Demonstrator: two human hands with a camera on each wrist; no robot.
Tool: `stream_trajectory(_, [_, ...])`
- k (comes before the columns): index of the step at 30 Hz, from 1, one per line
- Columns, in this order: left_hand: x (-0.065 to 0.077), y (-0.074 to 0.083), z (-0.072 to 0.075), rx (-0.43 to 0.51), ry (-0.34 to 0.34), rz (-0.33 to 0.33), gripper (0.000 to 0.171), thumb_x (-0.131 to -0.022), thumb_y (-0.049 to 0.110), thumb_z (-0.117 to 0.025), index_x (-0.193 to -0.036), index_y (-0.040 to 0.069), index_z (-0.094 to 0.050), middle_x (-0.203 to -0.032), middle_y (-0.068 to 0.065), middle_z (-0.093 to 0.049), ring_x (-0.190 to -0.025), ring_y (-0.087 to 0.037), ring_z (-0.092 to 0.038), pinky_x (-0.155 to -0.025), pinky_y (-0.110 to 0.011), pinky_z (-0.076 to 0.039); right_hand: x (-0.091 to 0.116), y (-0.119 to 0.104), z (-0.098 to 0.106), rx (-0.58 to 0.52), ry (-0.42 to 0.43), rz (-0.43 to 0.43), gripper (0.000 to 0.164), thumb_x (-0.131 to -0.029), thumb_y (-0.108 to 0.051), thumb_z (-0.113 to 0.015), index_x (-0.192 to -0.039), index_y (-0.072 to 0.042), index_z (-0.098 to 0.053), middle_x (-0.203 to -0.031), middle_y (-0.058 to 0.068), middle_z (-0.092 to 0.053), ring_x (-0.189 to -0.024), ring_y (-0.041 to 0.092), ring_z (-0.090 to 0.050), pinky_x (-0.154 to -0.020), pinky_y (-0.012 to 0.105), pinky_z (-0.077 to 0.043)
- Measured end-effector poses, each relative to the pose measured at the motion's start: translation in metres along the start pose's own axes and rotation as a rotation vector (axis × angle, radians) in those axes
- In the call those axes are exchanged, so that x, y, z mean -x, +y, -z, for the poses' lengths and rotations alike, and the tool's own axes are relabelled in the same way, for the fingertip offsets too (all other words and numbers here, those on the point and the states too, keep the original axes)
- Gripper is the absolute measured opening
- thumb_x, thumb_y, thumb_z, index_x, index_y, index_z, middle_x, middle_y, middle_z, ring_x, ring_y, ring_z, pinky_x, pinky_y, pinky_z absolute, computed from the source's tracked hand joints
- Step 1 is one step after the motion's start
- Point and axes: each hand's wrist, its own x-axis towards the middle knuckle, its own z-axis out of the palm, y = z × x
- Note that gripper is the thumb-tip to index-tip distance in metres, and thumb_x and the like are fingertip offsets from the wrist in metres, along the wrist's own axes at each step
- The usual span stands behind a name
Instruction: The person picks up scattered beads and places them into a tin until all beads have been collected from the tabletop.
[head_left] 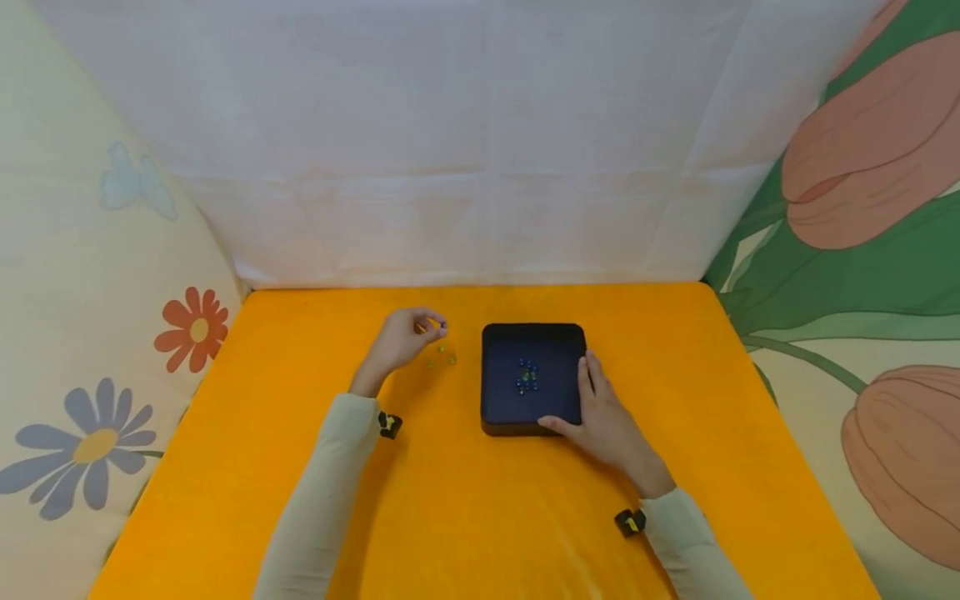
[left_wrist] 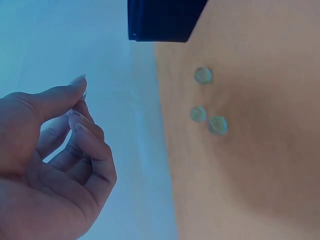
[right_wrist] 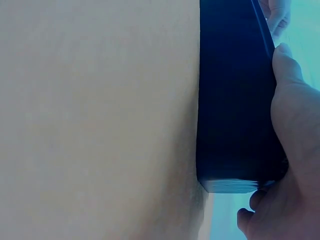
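In the head view, my left hand [head_left: 400, 340] pinches a small dark blue marble [head_left: 443, 324] between thumb and fingertips, above the table. In the left wrist view the fingertips mostly hide that marble. Three greenish-yellow glass marbles [left_wrist: 217, 125] lie on the table below and beside this hand. To its right stands a square black tray [head_left: 491, 426] with raised walls. Several blue and greenish marbles [head_left: 528, 377] sit together around the middle of its floor. My right hand [head_left: 609, 425] holds the tray's near right corner, thumb on the near rim and fingers along the right wall.
An orange cloth [head_left: 465, 517] covers the table. Behind it hangs a white sheet [head_left: 480, 142], and flower-patterned cloths [head_left: 67, 275] close off both sides. Dark wrist devices [head_left: 630, 522] are worn at both cuffs.
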Motion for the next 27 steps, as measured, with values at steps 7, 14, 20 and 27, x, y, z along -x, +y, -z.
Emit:
stream_trajectory(7, [-0.006,0.021,-0.005,-0.013,-0.011,-0.036,0.028,-0.103,0.032,-0.069,-0.122,0.012,-0.074,-0.105,-0.019,-0.074,-0.074,-0.024,-0.060,-0.062,-0.032,-0.047,0.000,0.003,-0.002,0.023,0.008,0.007,0.128,-0.087,-0.082,-0.059,-0.168,-0.002,-0.002,-0.177,0.020,0.008,-0.162,0.045,-0.019,-0.116,0.057,-0.045])
stream_trajectory(14, [-0.014,0.038,-0.012,-0.009,-0.031,-0.034,0.026,-0.104,0.031,-0.068,-0.123,0.014,-0.074,-0.108,-0.018,-0.073,-0.075,-0.024,-0.059,-0.061,-0.032,-0.048,-0.001,0.002,-0.001,0.021,0.011,0.012,0.128,-0.087,-0.082,-0.060,-0.168,-0.002,-0.002,-0.178,0.020,0.007,-0.162,0.044,-0.018,-0.116,0.057,-0.045])
stream_trajectory(20, [-0.021,0.050,-0.023,-0.002,-0.048,-0.046,0.028,-0.104,0.031,-0.068,-0.124,0.013,-0.075,-0.105,-0.011,-0.073,-0.081,-0.024,-0.061,-0.065,-0.032,-0.050,-0.001,0.003,-0.001,0.014,0.008,0.008,0.128,-0.087,-0.082,-0.061,-0.168,-0.002,-0.002,-0.177,0.020,0.007,-0.162,0.045,-0.018,-0.117,0.057,-0.044])
stream_trajectory(27, [-0.030,0.060,-0.039,0.018,-0.049,-0.058,0.025,-0.102,0.032,-0.071,-0.121,0.016,-0.076,-0.103,-0.007,-0.073,-0.081,-0.024,-0.061,-0.065,-0.031,-0.049,-0.002,0.003,-0.002,0.019,0.008,0.005,0.128,-0.087,-0.082,-0.061,-0.168,-0.002,-0.002,-0.177,0.020,0.007,-0.162,0.045,-0.019,-0.117,0.057,-0.044])
